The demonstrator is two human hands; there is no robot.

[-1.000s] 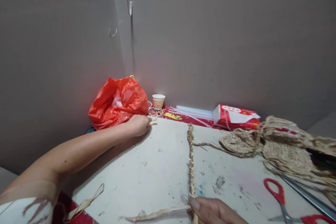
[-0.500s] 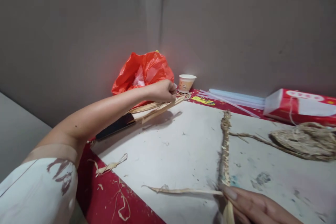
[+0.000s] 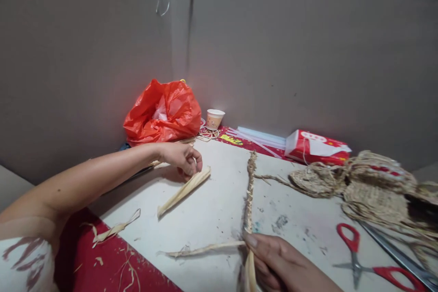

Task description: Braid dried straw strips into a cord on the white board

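Note:
My left hand (image 3: 183, 159) is closed on a pale dried husk strip (image 3: 185, 191), which slants over the white board. With thumb and fingers, my right hand (image 3: 277, 260) pinches the lower end of a narrow braided husk cord (image 3: 251, 191). That braid runs away from me along the board. A loose husk strand (image 3: 205, 249) sticks out to the left from the pinch, and a wider pale strand hangs below it. Under my left forearm lie more husk strips, mostly hidden.
Red-handled scissors (image 3: 356, 262) lie at right, beside a longer metal tool (image 3: 393, 246) and woven husk pieces (image 3: 376, 196). Along the back stand a red plastic bag (image 3: 164, 114), a paper cup (image 3: 214, 120) and a tissue pack (image 3: 316, 146). A husk scrap (image 3: 114, 232) lies at left.
My left hand has come back towards me from the husk pile by the bag, with a husk strip now in it. My right hand keeps its pinch on the braid. The view has swung right.

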